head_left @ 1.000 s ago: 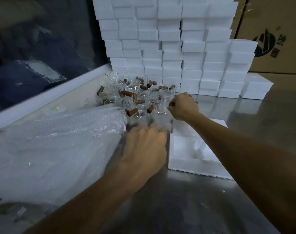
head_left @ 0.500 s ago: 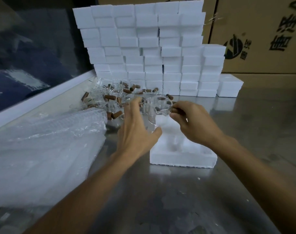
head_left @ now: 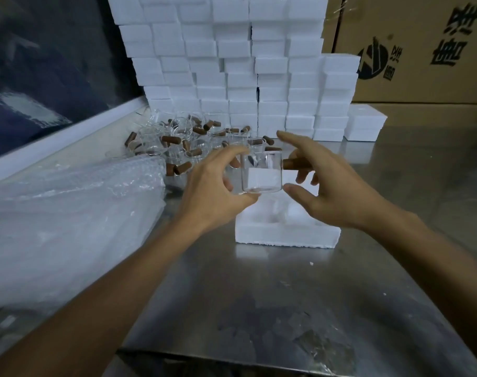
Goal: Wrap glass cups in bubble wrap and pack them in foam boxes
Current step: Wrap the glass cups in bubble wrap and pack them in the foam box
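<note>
The glass cup [head_left: 261,172] has come off the pile into the left hand's [head_left: 212,191] grip while the right hand [head_left: 327,186] lets go, fingers apart, so wrapping comes next

A brushed metal table [head_left: 259,308] with dull, scuffed reflections fills the foreground under dim light. A white ledge [head_left: 55,148] runs along its left edge below a dark window [head_left: 47,63]. Printed cardboard cartons [head_left: 422,50] stand behind at right.
</note>
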Demonstrator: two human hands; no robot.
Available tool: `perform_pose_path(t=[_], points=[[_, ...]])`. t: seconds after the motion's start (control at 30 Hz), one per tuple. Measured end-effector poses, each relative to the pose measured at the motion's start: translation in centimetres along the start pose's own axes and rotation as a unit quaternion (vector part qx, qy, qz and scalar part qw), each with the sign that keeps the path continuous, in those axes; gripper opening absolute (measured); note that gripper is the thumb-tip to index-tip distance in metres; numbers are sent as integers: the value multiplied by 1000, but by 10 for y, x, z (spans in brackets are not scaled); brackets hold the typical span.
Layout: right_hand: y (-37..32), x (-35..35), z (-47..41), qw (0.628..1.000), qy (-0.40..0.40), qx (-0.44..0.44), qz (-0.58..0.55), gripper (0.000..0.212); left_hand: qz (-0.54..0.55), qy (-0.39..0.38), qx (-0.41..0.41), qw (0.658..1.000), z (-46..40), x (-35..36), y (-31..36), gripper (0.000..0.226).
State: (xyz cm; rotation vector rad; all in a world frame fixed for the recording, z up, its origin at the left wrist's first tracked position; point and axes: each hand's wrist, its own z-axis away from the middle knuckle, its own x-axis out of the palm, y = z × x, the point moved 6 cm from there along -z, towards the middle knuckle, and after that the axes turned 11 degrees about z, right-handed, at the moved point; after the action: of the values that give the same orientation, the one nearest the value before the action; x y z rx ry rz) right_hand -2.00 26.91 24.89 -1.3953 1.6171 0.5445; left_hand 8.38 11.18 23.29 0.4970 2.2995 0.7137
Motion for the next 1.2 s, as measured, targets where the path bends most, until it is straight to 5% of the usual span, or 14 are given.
perform_pose_path(t=[0.07, 0.47, 0.6, 0.7, 0.83, 0.93, 1.2], points=[[-1, 4, 4, 1000, -4, -12, -9, 83, 23, -15, -13, 1000, 1, 0, -1, 75], [5, 1, 19, 993, 120, 13, -16, 65, -50, -59, -1, 997, 6, -4, 23, 79], [15, -4, 31, 981, 175, 53, -60, 63, -85, -45, 50, 994, -7, -33, 47, 50], [20, -1, 36, 980, 173, 71, -67, 62, -155, -20, -9, 988, -28, -60, 43, 34], [18, 5, 38, 981, 160, 76, -80, 63, -439, -111, -177, 874, -33, -79, 2, 52], [13, 7, 36, 980, 162, 68, -92, 63, -509, -171, -260, 802, -11, -78, -30, 77], [4, 19, 31, 978, 156, 62, -120, 61, -515, -198, -331, 765, 19, -85, -76, 124]])
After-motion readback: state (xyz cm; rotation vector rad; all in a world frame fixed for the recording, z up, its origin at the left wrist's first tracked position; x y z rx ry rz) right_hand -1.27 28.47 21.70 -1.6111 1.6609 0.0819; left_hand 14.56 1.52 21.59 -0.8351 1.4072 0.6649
